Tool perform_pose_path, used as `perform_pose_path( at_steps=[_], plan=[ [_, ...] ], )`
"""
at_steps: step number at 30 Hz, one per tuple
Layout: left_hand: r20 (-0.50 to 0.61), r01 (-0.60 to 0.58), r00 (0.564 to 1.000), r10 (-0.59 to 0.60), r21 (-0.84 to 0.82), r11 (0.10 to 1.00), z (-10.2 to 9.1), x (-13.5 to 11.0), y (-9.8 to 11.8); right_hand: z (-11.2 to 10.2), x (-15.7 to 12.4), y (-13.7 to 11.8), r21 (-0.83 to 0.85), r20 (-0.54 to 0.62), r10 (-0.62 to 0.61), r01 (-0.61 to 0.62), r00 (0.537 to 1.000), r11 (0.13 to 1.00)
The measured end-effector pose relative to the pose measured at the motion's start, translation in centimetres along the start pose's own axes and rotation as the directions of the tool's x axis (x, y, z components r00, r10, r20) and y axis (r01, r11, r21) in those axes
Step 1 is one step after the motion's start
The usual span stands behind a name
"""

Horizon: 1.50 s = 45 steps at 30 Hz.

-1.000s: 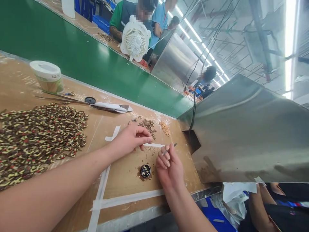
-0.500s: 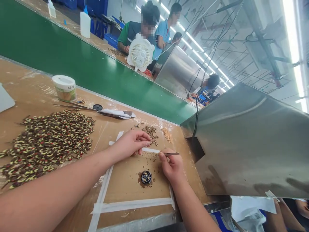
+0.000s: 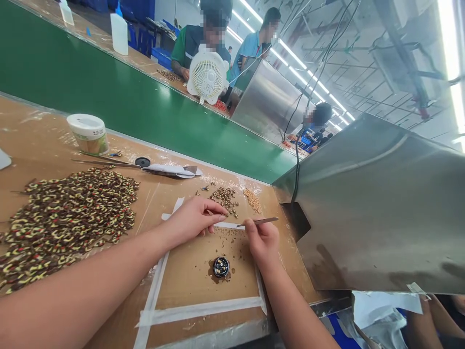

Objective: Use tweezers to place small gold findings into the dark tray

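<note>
My right hand (image 3: 264,241) is closed round slim brown metal tweezers (image 3: 267,221), with the thin tip pointing left. At the edge of a pile of small brass-coloured pieces (image 3: 223,196), my left hand (image 3: 196,215) has its thumb and fingertips together in a pinch. Whatever is in that pinch is too small to make out. Below both hands, a small round black dish (image 3: 221,267) holds dark glossy liquid and several pale beads. Dark spots and crumbs surround it on the brown board. Tan beads (image 3: 252,200) lie in a little heap beyond my right hand.
A large heap of brown-and-yellow pieces (image 3: 72,213) covers the left side. Behind it stand a white-lidded tub (image 3: 88,134) and a black disc (image 3: 142,162). A metal panel (image 3: 378,213) blocks the right. Across the green belt (image 3: 145,102), people sit near a white fan (image 3: 208,75).
My right hand and the tweezers have moved slightly right, away from my left hand. The left hand keeps its pinch by the brass pile. The camera view has shifted a little.
</note>
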<state>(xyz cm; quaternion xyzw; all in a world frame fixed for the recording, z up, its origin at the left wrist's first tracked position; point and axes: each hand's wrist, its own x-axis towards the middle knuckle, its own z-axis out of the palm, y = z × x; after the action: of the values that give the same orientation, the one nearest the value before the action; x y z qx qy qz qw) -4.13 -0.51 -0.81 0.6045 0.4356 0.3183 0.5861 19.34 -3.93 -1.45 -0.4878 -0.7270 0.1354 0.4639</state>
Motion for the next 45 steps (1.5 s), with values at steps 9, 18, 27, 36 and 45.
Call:
perform_pose_path(
  at_steps=[9, 18, 27, 36, 45],
  plan=[
    [-0.013, 0.032, 0.999, -0.033, -0.049, 0.998, 0.7, -0.1, -0.3, 3.8, 1.8, -0.1, 0.577, -0.118, 0.4, -0.265, 0.909, 0.772],
    [-0.039, 0.099, 0.994, -0.1, -0.036, 0.994, 1.0, -0.2, 0.7, 4.1, 1.7, -0.3, 0.529, -0.04, 0.412, -0.331, 0.91, 0.782],
    [-0.061, 0.044, 0.997, -0.046, -0.025, 0.999, 1.1, 0.2, -0.5, 4.2, 1.8, -0.1, 0.522, -0.023, 0.388, -0.32, 0.921, 0.791],
    [-0.063, 0.013, 0.998, -0.014, -0.022, 1.0, 1.1, 0.3, -1.1, 4.0, 1.9, -0.6, 0.53, -0.023, 0.401, -0.328, 0.916, 0.782],
    [-0.081, 0.031, 0.996, -0.035, -0.051, 0.998, 1.2, 0.4, -0.9, 4.0, 2.0, -0.8, 0.565, -0.005, 0.388, -0.318, 0.922, 0.762]
  ],
)
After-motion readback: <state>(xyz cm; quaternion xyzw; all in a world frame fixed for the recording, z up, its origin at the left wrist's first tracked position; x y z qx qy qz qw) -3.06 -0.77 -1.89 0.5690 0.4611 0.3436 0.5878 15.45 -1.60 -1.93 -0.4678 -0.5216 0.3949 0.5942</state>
